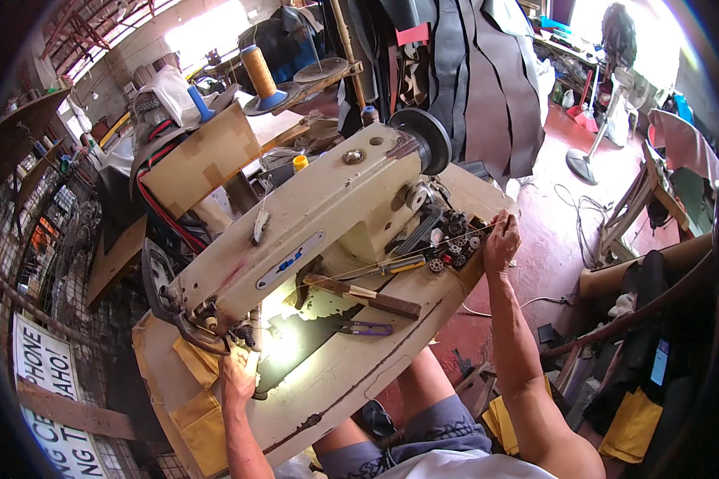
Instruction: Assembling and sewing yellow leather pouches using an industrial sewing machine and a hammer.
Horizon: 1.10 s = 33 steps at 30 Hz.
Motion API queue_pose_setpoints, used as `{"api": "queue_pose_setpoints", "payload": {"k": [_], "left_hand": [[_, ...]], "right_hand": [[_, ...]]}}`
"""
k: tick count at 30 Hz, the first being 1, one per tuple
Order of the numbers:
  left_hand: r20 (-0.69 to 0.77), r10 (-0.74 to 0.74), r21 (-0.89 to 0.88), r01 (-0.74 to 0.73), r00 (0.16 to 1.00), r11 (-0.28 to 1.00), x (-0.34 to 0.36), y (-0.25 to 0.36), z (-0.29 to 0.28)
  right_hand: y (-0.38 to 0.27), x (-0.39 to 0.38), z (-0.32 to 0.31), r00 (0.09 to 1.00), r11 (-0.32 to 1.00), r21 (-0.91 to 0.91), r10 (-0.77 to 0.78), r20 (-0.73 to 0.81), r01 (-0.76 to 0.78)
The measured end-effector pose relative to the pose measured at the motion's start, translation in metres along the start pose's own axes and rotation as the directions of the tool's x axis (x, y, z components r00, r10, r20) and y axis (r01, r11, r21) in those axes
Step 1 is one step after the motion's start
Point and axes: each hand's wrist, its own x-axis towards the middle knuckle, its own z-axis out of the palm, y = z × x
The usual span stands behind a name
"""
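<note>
Thread [391,257] stretched taut across sewing machine [311,223], from right hand [501,242] at desk's [327,383] right edge toward needle end. Right hand pinched shut on thread near bobbins [454,239]. Left hand [236,377] at desk's left edge beside lit needle area, fingers curled, possibly gripping dark piece [295,343]; cannot tell. Snips [366,328], hammer [359,294] mid-desk.

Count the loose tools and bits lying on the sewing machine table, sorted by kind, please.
Hammer: 1
Purple snips: 1
Yellow-handled tool: 1
Bobbins in the pile by the right hand: 6 or so, hard to separate
Total: about 9
</note>
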Motion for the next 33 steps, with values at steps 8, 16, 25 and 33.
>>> {"api": "queue_pose_setpoints", "payload": {"k": [8,16,25,33], "left_hand": [[0.012,0.018,-0.003,-0.018,1.000,1.000,0.001,-0.006,0.000],[-0.008,0.134,-0.005,-0.134,0.991,0.991,0.004,-0.013,0.005],[0.003,-0.064,0.032,0.064,0.998,0.997,-0.007,0.008,-0.003],[0.027,0.102,0.083,-0.103,0.994,0.991,0.010,-0.020,0.004]], "right_hand": [[0.004,0.000,0.001,1.000,1.000,-0.003,-0.001,0.010,0.001],[0.001,0.001,-0.002,1.000,0.999,-0.039,-0.011,-0.001,0.011],[-0.001,-0.005,0.005,0.999,1.000,0.007,-0.001,0.051,0.000],[0.071,0.018,0.018,0.991,0.980,-0.153,-0.119,0.053,0.126]]}}
